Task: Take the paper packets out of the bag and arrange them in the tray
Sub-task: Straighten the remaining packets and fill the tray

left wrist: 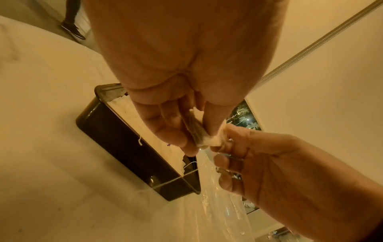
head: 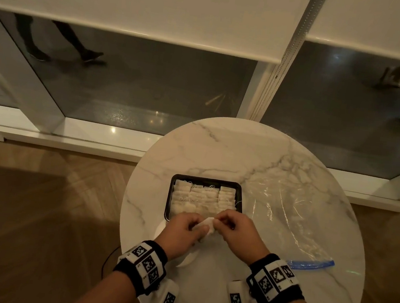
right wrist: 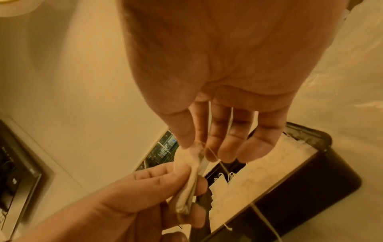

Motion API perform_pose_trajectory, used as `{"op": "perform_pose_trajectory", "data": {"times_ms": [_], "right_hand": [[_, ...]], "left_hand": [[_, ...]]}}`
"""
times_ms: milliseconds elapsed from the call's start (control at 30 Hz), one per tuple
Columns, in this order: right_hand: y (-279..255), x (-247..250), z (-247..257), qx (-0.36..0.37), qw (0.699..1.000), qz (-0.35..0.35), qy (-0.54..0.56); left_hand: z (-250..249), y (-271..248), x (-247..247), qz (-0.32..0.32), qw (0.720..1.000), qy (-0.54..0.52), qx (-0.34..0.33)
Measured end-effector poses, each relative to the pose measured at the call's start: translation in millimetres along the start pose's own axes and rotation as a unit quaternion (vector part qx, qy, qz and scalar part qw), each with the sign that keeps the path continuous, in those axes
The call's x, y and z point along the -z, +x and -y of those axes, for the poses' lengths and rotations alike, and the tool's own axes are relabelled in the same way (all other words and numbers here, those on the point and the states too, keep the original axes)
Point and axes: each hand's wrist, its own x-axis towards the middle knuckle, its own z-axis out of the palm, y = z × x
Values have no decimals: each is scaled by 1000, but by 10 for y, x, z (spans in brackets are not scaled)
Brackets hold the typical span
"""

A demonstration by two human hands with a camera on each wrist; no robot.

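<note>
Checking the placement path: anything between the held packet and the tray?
Nothing visible. Both hands, left and right, pinch the packet just above the tray's near edge. The tray already looks nearly full of packets. The empty bag lies to its right, off the path.

The packet (head: pixel 206 225) in my grip was soft, matt paper. Beyond it the tray (head: pixel 170 193) was glossy black plastic; the worktop (head: pixel 232 150) polished marble, the bag (head: pixel 287 212) clear crinkled plastic.
</note>
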Motion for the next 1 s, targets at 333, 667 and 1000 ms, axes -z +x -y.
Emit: {"op": "perform_pose_trajectory", "data": {"times_ms": [333, 667, 1000], "right_hand": [[66, 137, -194, -68, 996, -54, -4], [317, 355, -364, -70, 975, -73, -196], [660, 310, -269, -68, 932, 89, -345]], "left_hand": [[143, 93, -4, -80, 962, 257, -42], [309, 155, 121, -35, 844, 534, 40], [328, 113, 167, -18, 857, 508, 79]]}}
